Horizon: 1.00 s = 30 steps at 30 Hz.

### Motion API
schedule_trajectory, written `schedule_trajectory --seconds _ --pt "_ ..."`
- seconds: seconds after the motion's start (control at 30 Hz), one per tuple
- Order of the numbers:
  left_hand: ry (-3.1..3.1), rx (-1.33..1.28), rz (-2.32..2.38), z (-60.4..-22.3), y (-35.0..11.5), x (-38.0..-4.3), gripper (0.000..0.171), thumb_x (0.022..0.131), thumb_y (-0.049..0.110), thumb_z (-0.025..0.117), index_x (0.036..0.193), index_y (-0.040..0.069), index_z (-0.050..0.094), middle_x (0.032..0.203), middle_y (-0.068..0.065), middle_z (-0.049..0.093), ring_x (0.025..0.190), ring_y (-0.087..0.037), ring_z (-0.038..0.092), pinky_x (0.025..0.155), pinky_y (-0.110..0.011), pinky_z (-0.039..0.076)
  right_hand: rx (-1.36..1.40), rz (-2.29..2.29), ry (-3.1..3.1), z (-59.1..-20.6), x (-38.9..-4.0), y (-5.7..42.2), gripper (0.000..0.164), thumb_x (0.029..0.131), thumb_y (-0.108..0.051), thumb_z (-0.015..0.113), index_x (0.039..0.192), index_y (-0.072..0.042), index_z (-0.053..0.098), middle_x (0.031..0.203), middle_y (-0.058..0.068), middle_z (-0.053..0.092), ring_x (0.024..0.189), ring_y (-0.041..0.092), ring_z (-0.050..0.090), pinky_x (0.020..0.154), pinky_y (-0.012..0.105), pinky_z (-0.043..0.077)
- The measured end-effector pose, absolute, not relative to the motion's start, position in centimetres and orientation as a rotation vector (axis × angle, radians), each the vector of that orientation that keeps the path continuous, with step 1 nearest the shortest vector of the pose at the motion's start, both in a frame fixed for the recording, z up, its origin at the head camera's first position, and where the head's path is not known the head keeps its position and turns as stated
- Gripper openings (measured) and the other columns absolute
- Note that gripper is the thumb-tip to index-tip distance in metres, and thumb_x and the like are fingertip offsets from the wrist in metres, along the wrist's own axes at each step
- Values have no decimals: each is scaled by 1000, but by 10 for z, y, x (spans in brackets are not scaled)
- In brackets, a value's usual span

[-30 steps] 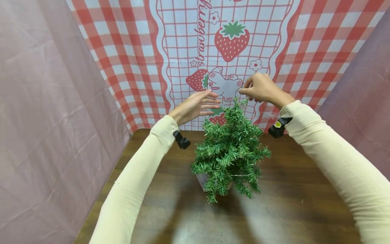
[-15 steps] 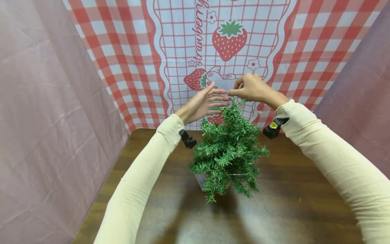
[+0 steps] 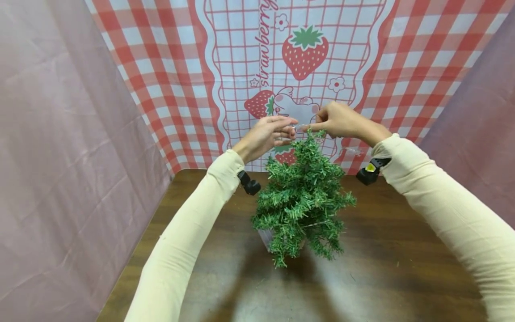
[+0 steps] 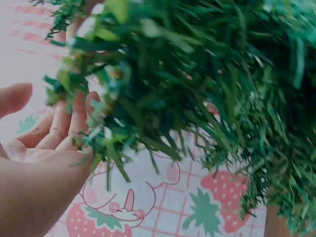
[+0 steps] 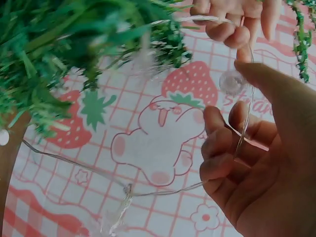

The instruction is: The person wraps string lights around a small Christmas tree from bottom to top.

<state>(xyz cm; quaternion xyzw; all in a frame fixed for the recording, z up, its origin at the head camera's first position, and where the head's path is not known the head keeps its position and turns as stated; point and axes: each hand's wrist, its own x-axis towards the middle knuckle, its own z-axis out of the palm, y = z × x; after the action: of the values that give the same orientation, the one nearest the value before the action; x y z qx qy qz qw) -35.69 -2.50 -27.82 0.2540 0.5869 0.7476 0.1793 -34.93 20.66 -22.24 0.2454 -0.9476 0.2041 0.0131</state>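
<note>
A small artificial Christmas tree [image 3: 306,192] stands upright between my hands, its pot [image 3: 265,238] mostly hidden by branches. A thin clear string of fairy lights [image 5: 81,166] passes behind the treetop, with a round clear bulb [image 5: 232,83] between my hands. Left of the treetop, my left hand [image 3: 261,136] has bent fingers round the cord; its thumb stands apart in the left wrist view. My right hand [image 3: 342,120], just above and right of the top, holds the cord in curled fingers, with one digit reaching towards the left hand. Branches partly cover the left fingers.
The brown wooden table [image 3: 386,273] lies under the tree. Close behind hangs a red-checked strawberry cloth [image 3: 177,89]. Pink cloths hang at the left [image 3: 60,156] and right sides. More of the light cord hangs below the right hand.
The spread fingers of my left hand have bent and met the cord. My right hand has moved left towards it, then slightly down, with one digit now reaching out.
</note>
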Motion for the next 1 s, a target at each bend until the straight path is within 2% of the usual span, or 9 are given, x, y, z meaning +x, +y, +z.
schedule_trajectory --seconds 0.1,0.23,0.33,0.47,0.57,0.67,0.8,0.9,1.0 --pt "1753 710 2071 -280 -25 -356 33 103 9 51 129 -11 56 102 -14 64 89 -23 60 100 -46 50 800 573 -2971 -228 -347 216 42 100 -30 61 66 -5 58 56 5 58 46 17 48 47 28 40" --pt "1874 705 2036 -285 -30 -355 29 103 6 53 124 -12 59 120 -18 61 84 -18 58 95 -40 53 810 499 -2968 -237 -344 230 37 100 -24 60 68 -5 62 59 4 61 46 15 46 49 29 40" --pt "1995 725 1959 -289 -33 -354 26 102 10 56 120 -9 62 114 -16 63 81 -17 57 88 -35 54 810 505 -2946 -240 -342 238 41 99 -29 62 65 -7 58 59 3 61 46 13 42 53 29 40" --pt "2140 755 1860 -295 -34 -353 24 101 14 60 113 -6 66 96 -7 64 77 -16 56 80 -31 55 776 533 -2906 -240 -339 245 46 100 -33 62 61 -10 54 61 3 61 45 11 34 50 29 37" --pt "2166 732 1879 -300 -37 -352 24 101 15 60 112 -5 66 95 -5 64 76 -14 57 79 -30 55 704 619 -2914 -240 -336 252 48 100 -36 61 61 -9 54 60 4 58 45 10 30 47 29 35" --pt "2135 713 1937 -306 -41 -351 22 101 15 59 111 -3 66 98 -6 65 80 -17 59 81 -30 56 665 799 -2956 -242 -334 263 47 100 -37 61 68 -4 58 65 10 61 50 16 43 53 31 40" --pt "2116 731 2006 -311 -43 -352 25 101 15 60 113 -6 65 100 -7 66 95 -32 60 91 -39 55 627 964 -3015 -245 -331 275 45 97 -45 62 81 -3 60 77 14 64 67 25 59 63 34 47" --pt "2126 698 2065 -312 -45 -353 25 100 16 61 113 -4 65 101 -5 68 103 -37 60 94 -40 53 571 958 -3048 -244 -329 282 44 94 -51 64 91 -7 63 72 12 57 63 26 56 61 35 47" --pt "2132 627 2120 -314 -48 -351 22 100 17 61 111 -2 66 99 -5 69 100 -31 64 91 -36 54 528 905 -3058 -244 -327 289 44 93 -54 64 98 -11 70 68 9 55 56 26 52 61 37 46"
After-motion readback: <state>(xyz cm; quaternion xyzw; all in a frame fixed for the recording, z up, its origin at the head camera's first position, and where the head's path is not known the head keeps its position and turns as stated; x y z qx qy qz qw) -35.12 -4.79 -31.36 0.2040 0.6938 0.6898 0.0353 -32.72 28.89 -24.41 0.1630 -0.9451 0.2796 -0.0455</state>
